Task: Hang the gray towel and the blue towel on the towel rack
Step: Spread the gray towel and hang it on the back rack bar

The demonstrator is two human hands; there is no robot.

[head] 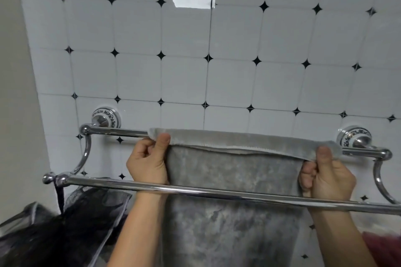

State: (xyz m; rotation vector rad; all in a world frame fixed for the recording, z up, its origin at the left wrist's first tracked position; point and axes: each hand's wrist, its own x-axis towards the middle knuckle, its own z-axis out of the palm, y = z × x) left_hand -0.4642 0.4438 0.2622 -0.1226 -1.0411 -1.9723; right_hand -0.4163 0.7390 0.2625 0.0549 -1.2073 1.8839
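Note:
A gray towel (pixel 234 171) is draped over the rear bar of a chrome double towel rack (pixel 112 131) and hangs down behind the rack's front bar (pixel 121 184). My left hand (pixel 149 160) pinches the towel's top left corner, thumb on the fold. Over at the top right corner, my right hand (pixel 327 174) grips the towel just below the rear bar. Both forearms reach up from under the front bar. No blue towel is in view.
The rack is fixed to a white tiled wall (pixel 217 60) by two patterned ceramic mounts (pixel 106 117). A black mesh bag (pixel 65 230) hangs from the front bar's left end. A dark red cloth (pixel 384 245) shows at the lower right edge.

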